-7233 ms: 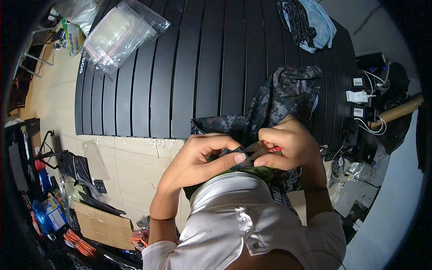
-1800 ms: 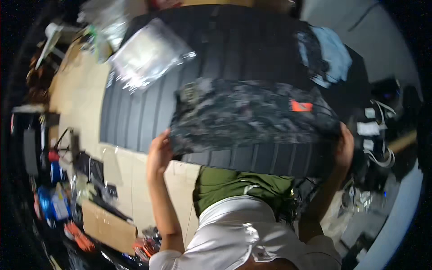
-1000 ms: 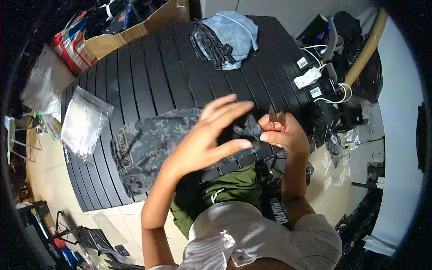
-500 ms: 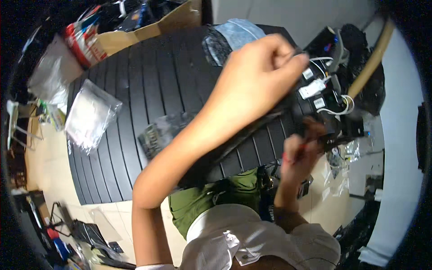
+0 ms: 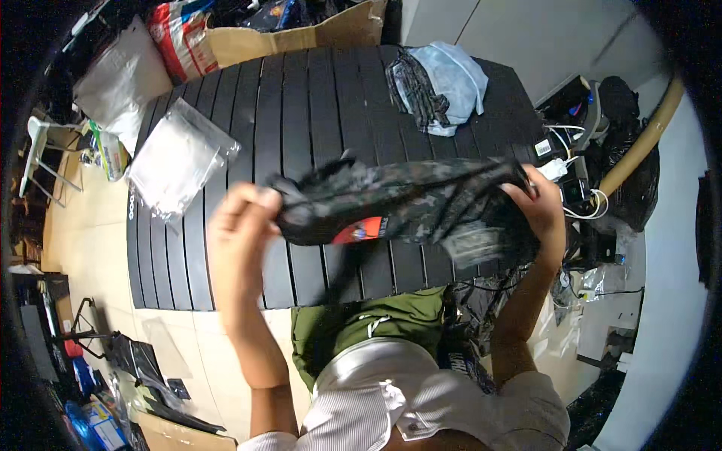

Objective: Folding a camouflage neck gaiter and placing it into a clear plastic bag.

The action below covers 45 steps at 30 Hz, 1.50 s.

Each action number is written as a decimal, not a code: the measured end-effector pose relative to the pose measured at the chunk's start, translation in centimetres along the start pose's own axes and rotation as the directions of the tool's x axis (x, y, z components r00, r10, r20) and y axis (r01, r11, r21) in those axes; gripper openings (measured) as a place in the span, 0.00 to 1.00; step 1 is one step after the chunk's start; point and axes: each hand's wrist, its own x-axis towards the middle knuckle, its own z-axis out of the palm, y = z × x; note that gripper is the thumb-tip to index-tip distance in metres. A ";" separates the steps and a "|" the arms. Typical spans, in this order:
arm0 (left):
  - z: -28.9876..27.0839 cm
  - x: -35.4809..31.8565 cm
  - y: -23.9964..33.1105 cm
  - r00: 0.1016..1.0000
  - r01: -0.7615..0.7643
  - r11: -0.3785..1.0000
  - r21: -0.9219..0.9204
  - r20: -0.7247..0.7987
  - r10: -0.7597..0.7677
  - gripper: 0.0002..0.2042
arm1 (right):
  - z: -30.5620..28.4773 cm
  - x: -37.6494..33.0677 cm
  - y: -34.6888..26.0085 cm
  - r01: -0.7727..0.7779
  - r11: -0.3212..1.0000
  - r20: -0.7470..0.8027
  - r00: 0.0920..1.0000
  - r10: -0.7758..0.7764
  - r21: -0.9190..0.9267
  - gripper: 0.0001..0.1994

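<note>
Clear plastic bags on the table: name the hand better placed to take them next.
Likely the left hand: it is nearer the clear plastic bags on the table. The right hand is farther off, at the other end of the camouflage garment that both hold. The left must release its end first.

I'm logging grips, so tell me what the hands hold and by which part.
A dark camouflage cloth, held by its two ends: the left hand grips the left end, the right hand the right end.
</note>
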 end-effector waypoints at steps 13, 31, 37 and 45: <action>-2.3 -5.7 -10.9 0.752 0.654 0.637 -0.409 0.261 -0.605 0.04 | 7.5 -4.1 -4.3 -0.195 0.980 0.355 0.920 0.168 0.042 0.15; -0.6 -7.1 -9.2 0.848 0.530 0.727 -0.437 0.272 -0.454 0.05 | 15.0 -10.8 -7.6 0.077 0.996 0.353 0.932 -0.084 0.032 0.16; -0.1 -7.6 -9.7 0.886 0.453 0.861 -0.231 0.224 -0.406 0.02 | 15.1 -10.9 -7.7 0.126 0.992 0.310 0.944 -0.115 -0.017 0.17; 0.1 -7.6 -9.9 0.904 0.406 0.879 -0.249 0.249 -0.348 0.04 | 15.2 -10.9 -7.3 0.062 0.998 0.302 0.952 -0.057 -0.009 0.17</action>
